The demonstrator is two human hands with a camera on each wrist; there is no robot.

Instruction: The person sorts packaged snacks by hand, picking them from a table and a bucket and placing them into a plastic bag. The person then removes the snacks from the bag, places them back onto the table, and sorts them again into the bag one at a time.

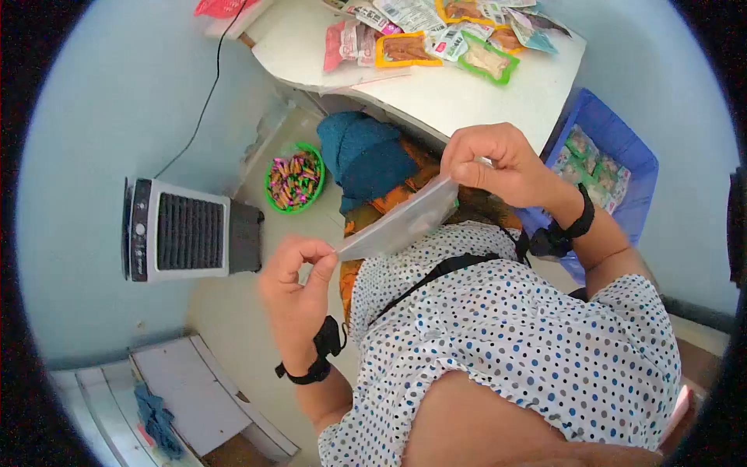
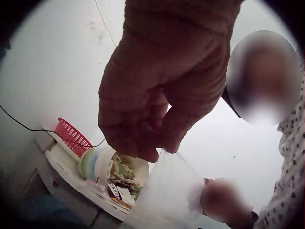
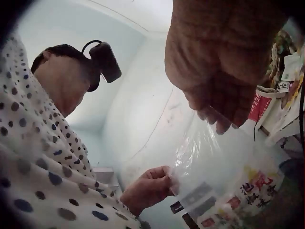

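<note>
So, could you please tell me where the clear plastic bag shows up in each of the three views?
Head: bag at centre, stretched between both hands.
Left wrist: bag at lower centre, under the left hand.
Right wrist: bag at lower right, below the right hand.
Shared landmark: the polka-dot shirt.

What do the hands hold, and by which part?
A clear bag, stretched between both: the left hand pinches one end, the right hand the opposite end.

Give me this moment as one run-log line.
left hand: pinches corner of clear plastic bag | right hand: grips opposite end | bag: stretched between hands, in the air | table: snack packets on it
</note>
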